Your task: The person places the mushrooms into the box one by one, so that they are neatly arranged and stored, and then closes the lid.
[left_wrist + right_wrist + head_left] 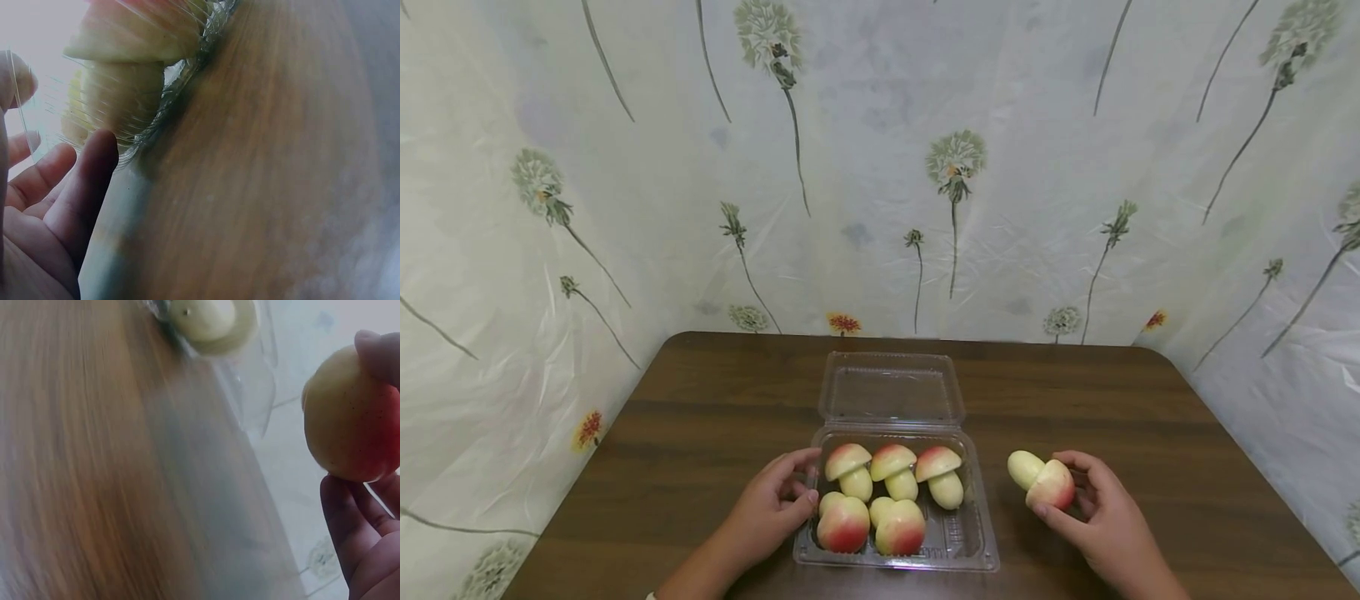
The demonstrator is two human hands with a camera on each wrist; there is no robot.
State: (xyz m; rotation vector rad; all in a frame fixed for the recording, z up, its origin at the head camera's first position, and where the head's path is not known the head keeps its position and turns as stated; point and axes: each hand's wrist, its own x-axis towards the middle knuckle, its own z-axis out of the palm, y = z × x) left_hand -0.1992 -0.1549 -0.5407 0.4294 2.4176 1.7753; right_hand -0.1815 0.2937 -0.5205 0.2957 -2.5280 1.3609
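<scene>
A clear plastic clamshell box (957,533) sits on the table with its hinged lid (891,390) folded back. Inside are several toy mushrooms (847,463) with red-and-yellow caps and pale yellow stems: three in the back row, two at front left. The front right of the box holds none. My left hand (772,502) rests against the box's left side, its fingers and thumb touching the wall, also seen in the left wrist view. To the right of the box, my right hand (1101,508) pinches another mushroom (350,419) by its cap, stem pointing left.
The dark brown wooden table (722,392) extends on both sides of the box and behind it. A pale sheet printed with dandelions (865,167) hangs along the back and sides of the table.
</scene>
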